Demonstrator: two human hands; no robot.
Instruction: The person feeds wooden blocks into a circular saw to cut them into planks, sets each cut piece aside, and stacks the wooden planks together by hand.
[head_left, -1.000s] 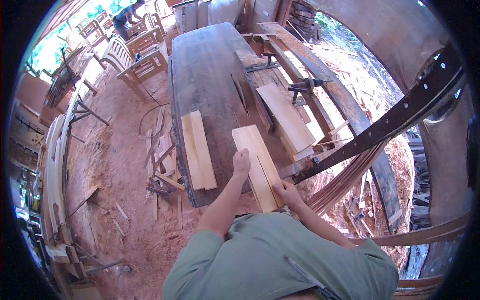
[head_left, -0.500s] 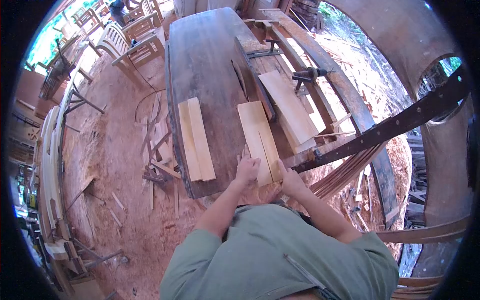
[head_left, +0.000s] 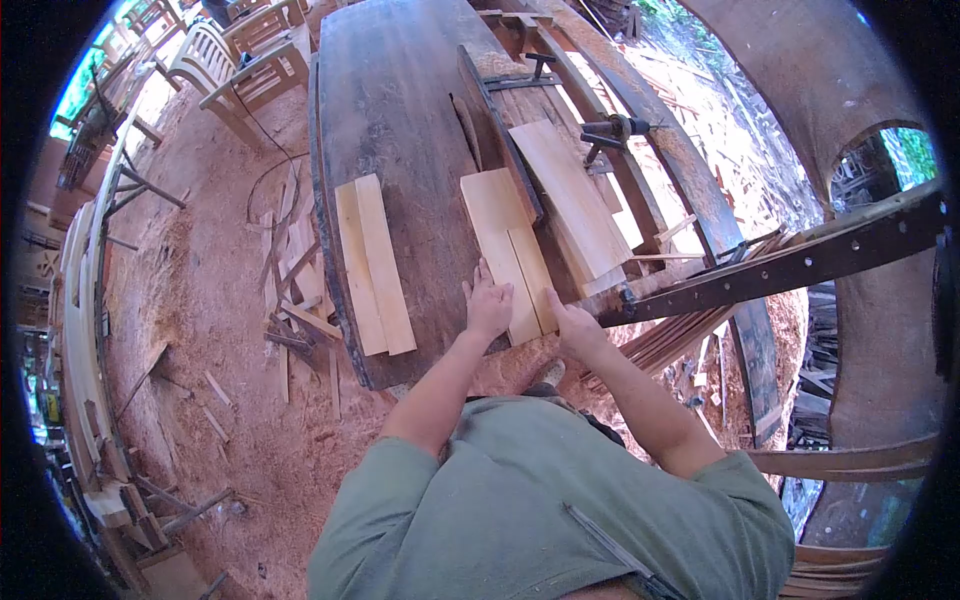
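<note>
Two pale boards lie side by side on a dark wooden tabletop, a wider board (head_left: 495,225) at left and a narrower board (head_left: 530,262) at right. A thin dark seam shows between them along the near part. My left hand (head_left: 488,306) rests at the left edge of the wider board, fingers stretched out and apart. Against the right edge of the narrower board sits my right hand (head_left: 578,330), its thumb extended along the side; its other fingers are partly hidden. Further left on the tabletop (head_left: 400,100) lies another pair of pale boards (head_left: 375,265).
A wide pale plank (head_left: 570,200) lies at the right, beside bar clamps (head_left: 612,130). A dark perforated metal bar (head_left: 780,265) slants in from the right. Wood scraps (head_left: 300,320) litter the floor at left. Wooden chairs (head_left: 215,70) stand at the back left.
The view has shifted, so the tabletop and boards appear higher and slightly further left. Both hands stay at the same two boards, with little change in their hold.
</note>
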